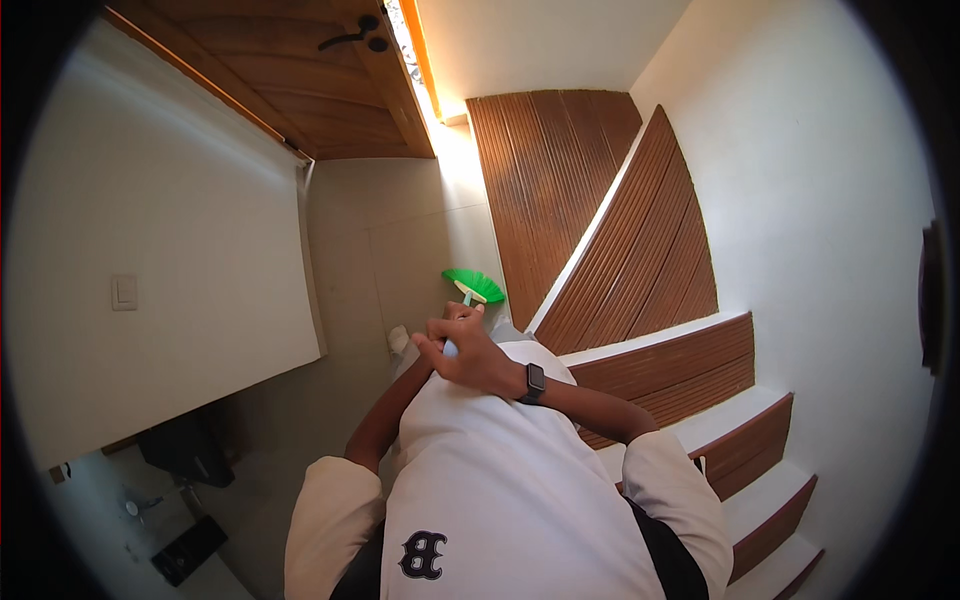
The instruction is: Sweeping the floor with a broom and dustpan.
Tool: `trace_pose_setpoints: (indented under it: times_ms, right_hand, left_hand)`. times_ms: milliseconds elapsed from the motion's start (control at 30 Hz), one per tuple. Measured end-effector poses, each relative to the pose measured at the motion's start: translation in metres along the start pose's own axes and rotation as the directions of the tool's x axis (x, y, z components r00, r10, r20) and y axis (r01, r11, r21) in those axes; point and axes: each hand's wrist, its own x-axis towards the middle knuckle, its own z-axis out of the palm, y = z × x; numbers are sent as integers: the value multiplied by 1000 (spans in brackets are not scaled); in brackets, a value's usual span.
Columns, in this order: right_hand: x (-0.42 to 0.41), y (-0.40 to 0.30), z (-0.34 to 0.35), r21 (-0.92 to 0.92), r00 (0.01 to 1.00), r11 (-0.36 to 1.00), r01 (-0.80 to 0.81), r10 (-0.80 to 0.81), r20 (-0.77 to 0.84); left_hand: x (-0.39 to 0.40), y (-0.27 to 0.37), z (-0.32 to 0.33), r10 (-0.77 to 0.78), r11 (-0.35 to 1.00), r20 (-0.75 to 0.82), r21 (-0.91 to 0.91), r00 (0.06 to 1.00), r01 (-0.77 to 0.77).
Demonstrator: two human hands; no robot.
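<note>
A broom with green bristles (475,286) stands head down on the tiled floor, beside the lowest wooden stair tread. Its light blue handle (450,348) runs up toward my body. My right hand (472,349), with a black smartwatch on the wrist (533,381), is closed around the upper part of the handle. My left hand (454,312) lies lower and partly behind the right one, and it grips the handle nearer the bristles. Much of the handle is hidden by both hands.
Winding stairs with ribbed wooden treads (559,180) rise on the right along a white wall (817,195). A wooden door (300,82) stands ajar at the top left. A white wall with a light switch (124,292) is on the left. Dark objects (190,550) lie at the lower left.
</note>
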Motion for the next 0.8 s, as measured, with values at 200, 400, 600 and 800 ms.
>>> trace_pose_setpoints:
  times_ms: [200, 400, 600, 800]
  right_hand:
    - [18, -50, 21, 185, 966, 976, -118, 70, 249]
    - [23, -29, 81, 146, 990, 989, -32, 12, 139]
    - [41, -44, 99, -66, 989, 997, -45, 35, -142]
    - [31, -77, 98, 109, 985, 992, -60, 41, 169]
  left_hand:
    - [7, -9, -42, 48, 999, 16, -19, 999, -47]
    - [24, -34, -77, 66, 982, 190, -186, 979, -30]
    - [-22, -40, -109, -80, 977, 201, -179, 976, 117]
    - [-10, -4, -108, -31, 991, 110, -128, 993, 45]
